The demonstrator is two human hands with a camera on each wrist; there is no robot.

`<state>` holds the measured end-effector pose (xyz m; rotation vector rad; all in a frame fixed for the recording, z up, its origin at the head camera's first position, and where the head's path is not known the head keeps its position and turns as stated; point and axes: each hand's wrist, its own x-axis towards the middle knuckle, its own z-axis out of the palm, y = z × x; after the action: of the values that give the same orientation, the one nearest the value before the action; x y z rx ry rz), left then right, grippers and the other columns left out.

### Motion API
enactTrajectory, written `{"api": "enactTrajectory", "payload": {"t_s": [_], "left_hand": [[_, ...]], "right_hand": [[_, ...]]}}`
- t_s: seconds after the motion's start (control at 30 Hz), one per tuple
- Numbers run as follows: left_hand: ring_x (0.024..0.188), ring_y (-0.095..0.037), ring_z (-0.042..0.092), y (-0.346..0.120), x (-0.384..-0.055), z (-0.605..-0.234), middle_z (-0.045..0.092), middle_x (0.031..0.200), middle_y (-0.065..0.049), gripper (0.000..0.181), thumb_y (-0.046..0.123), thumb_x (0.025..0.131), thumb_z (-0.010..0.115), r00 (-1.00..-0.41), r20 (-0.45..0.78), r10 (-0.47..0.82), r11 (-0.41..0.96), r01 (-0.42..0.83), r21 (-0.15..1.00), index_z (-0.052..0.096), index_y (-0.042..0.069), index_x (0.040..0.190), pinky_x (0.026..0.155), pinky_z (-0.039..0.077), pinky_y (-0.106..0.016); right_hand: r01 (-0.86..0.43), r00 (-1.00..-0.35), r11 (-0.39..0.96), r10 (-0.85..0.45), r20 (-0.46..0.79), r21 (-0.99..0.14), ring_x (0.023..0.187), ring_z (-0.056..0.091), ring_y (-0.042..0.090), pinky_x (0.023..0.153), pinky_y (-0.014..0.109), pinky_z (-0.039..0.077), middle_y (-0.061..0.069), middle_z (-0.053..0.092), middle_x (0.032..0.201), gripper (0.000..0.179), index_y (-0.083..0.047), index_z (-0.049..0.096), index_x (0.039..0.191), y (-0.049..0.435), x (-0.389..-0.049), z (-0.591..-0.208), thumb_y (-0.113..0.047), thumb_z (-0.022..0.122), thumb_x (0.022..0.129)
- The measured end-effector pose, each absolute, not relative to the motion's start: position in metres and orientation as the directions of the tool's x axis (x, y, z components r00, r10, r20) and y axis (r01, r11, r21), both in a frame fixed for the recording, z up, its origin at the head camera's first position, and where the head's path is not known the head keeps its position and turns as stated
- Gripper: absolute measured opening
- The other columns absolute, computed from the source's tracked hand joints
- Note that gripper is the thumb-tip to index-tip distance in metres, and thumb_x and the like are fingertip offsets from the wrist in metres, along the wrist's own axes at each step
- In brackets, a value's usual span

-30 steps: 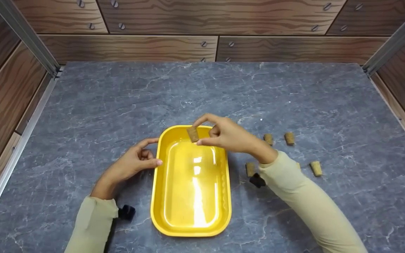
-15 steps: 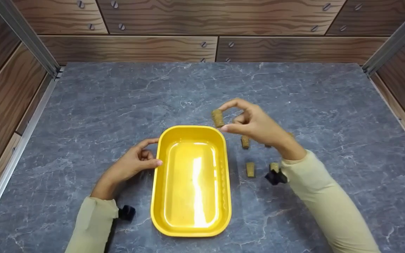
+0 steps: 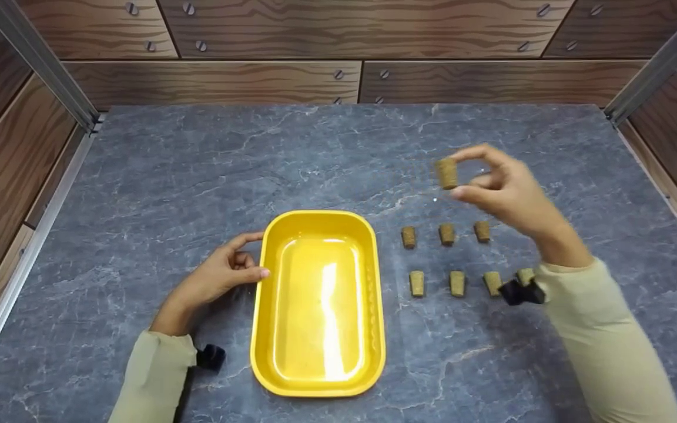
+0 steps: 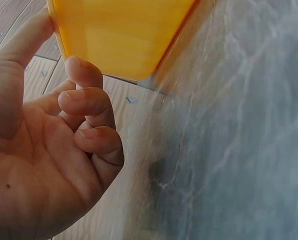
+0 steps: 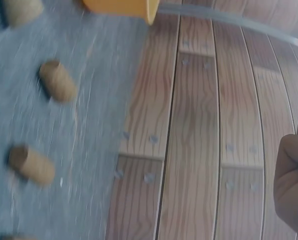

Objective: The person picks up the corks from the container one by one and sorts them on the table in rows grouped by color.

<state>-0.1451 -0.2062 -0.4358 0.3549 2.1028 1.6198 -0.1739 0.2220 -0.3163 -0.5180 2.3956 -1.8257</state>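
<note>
A cork stopper [image 3: 447, 174] is pinched between the thumb and index finger of my right hand [image 3: 512, 191], held above the table behind the rows of corks. In the right wrist view only part of that hand [image 5: 293, 185] shows, at the right edge. My left hand [image 3: 218, 273] holds the left rim of a yellow tray [image 3: 377, 282], thumb over the edge and index finger at the outer wall. The left wrist view shows its other fingers [image 4: 100, 107] curled below the tray wall [image 4: 124, 35]. No corks show inside the tray.
Right of the tray, corks lie in two rows: three at the back [image 3: 446, 234] and several in front [image 3: 457, 284]. The rightmost front one is partly hidden by the black wrist camera [image 3: 520, 292]. Wood-patterned walls [image 3: 268, 79] surround the grey marbled table [image 3: 215, 158].
My right hand has moved right and away from over the tray, carrying the cork past its back corner. More corks on the table are uncovered. The left hand and tray stay in place.
</note>
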Motion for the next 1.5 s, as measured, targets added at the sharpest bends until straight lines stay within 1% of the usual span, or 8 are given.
{"api": "enactTrajectory", "payload": {"t_s": [0.17,0.4,0.53,0.73,1.0,1.1,1.27,1.5], "left_hand": [[0.064,-0.012,0.047,-0.207,-0.145,-0.436,0.056,0.077,0.000,0.070,0.021,0.089,0.070,-0.864,-0.200,0.461,0.278,-0.073,0.958,0.034,0.006,0.147,0.063,0.040,-0.024],[0.065,-0.012,0.048,-0.208,-0.145,-0.438,0.057,0.077,0.000,0.070,0.020,0.089,0.070,-0.865,-0.199,0.461,0.275,-0.073,0.959,0.034,0.005,0.147,0.064,0.040,-0.024],[0.066,-0.012,0.048,-0.209,-0.145,-0.437,0.057,0.077,0.000,0.071,0.020,0.089,0.070,-0.862,-0.206,0.464,0.268,-0.085,0.960,0.032,0.005,0.148,0.065,0.040,-0.024],[0.067,-0.013,0.049,-0.210,-0.146,-0.435,0.057,0.078,0.000,0.071,0.020,0.089,0.070,-0.863,-0.209,0.460,0.272,-0.088,0.958,0.032,0.005,0.148,0.066,0.042,-0.024],[0.066,-0.013,0.049,-0.209,-0.146,-0.436,0.057,0.077,0.000,0.070,0.020,0.089,0.070,-0.864,-0.201,0.462,0.279,-0.073,0.958,0.033,0.005,0.147,0.065,0.041,-0.024],[0.066,-0.013,0.049,-0.208,-0.147,-0.436,0.057,0.078,0.000,0.071,0.021,0.089,0.071,-0.865,-0.200,0.461,0.278,-0.073,0.958,0.034,0.005,0.147,0.065,0.041,-0.023],[0.066,-0.013,0.048,-0.206,-0.146,-0.437,0.057,0.077,0.000,0.070,0.021,0.088,0.071,-0.864,-0.203,0.461,0.272,-0.080,0.959,0.034,0.005,0.147,0.065,0.041,-0.023],[0.065,-0.012,0.047,-0.207,-0.145,-0.438,0.057,0.078,0.000,0.069,0.022,0.089,0.070,-0.862,-0.203,0.464,0.286,-0.072,0.956,0.035,0.006,0.147,0.064,0.039,-0.024]], "right_hand": [[-0.181,-0.965,0.133,-0.217,0.150,-0.974,0.037,0.030,-0.001,0.036,0.031,0.012,-0.004,0.047,0.047,0.041,-0.013,0.062,0.116,0.253,-0.171,-0.319,0.013,0.061,0.084],[-0.150,-0.979,0.065,-0.149,0.139,-0.987,0.042,0.013,0.019,0.039,0.033,0.005,-0.007,0.040,0.046,0.043,-0.010,0.062,0.115,0.291,-0.165,-0.328,0.018,0.054,0.085],[-0.152,-0.979,0.066,-0.146,0.141,-0.986,0.044,0.010,0.022,0.039,0.033,0.004,-0.005,0.040,0.046,0.043,-0.009,0.061,0.118,0.312,-0.164,-0.332,0.019,0.052,0.086],[-0.123,-0.983,0.191,-0.156,0.093,-0.974,0.043,0.010,0.022,0.038,0.035,0.004,-0.002,0.027,0.046,0.040,-0.012,0.058,0.124,0.339,-0.167,-0.342,0.010,0.055,0.091],[-0.055,-0.988,0.460,-0.152,-0.017,-0.886,0.038,0.018,0.015,0.038,0.039,0.013,-0.014,0.031,0.047,0.037,-0.030,0.054,0.125,0.369,-0.174,-0.366,-0.008,0.059,0.095],[-0.021,-0.990,0.505,-0.132,-0.053,-0.863,0.037,0.019,0.012,0.038,0.039,0.015,-0.014,0.030,0.047,0.036,-0.035,0.052,0.123,0.379,-0.175,-0.375,-0.012,0.060,0.096],[0.062,-0.988,0.597,-0.079,-0.136,-0.800,0.038,0.025,0.000,0.036,0.034,0.022,-0.015,0.031,0.048,0.033,-0.042,0.050,0.117,0.391,-0.178,-0.389,-0.022,0.063,0.095],[0.111,-0.982,0.711,-0.030,-0.189,-0.694,0.043,0.028,0.001,0.040,0.026,0.031,-0.014,0.029,0.051,0.031,-0.048,0.045,0.111,0.405,-0.178,-0.404,-0.034,0.065,0.092]]}}
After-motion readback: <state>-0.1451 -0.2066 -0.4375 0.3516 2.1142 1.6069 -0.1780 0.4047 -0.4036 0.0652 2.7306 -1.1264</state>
